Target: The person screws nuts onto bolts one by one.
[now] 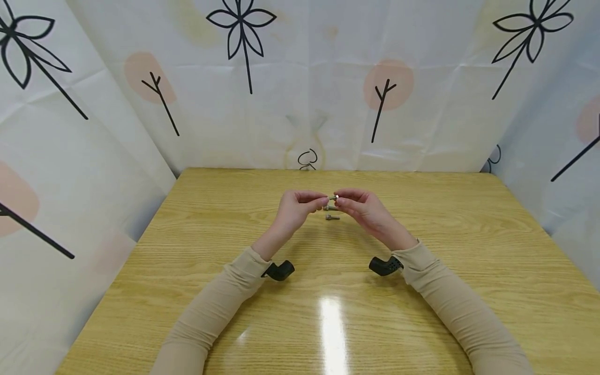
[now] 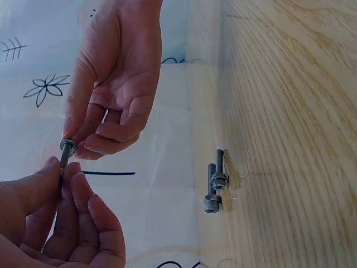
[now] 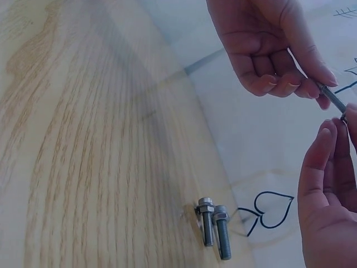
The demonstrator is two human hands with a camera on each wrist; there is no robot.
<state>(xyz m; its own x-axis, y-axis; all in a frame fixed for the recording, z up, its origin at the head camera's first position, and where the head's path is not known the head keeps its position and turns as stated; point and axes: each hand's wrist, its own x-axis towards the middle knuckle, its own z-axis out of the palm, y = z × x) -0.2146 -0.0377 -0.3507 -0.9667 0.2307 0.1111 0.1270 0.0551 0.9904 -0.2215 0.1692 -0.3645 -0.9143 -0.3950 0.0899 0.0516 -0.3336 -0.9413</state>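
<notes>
Above the far part of the table, both hands meet at a small silver bolt [image 1: 333,198]. My left hand [image 1: 300,211] pinches the end of its threaded shank [image 3: 333,99] between thumb and fingers. The fingertips of my right hand [image 1: 370,212] pinch it at the head [image 2: 68,145]. Whether a nut sits on this bolt cannot be made out, as fingertips cover part of it. Below the hands, two more socket-head bolts lie side by side on the table, one bolt [image 3: 206,220] next to the other bolt [image 3: 222,231]. Each carries a nut close under its head.
The wood-grain table [image 1: 328,255] reaches back to a white patterned cloth [image 1: 328,104], with more cloth at both sides. A black wrist device [image 1: 279,271] sits at the left cuff, and another black device [image 1: 385,266] at the right cuff.
</notes>
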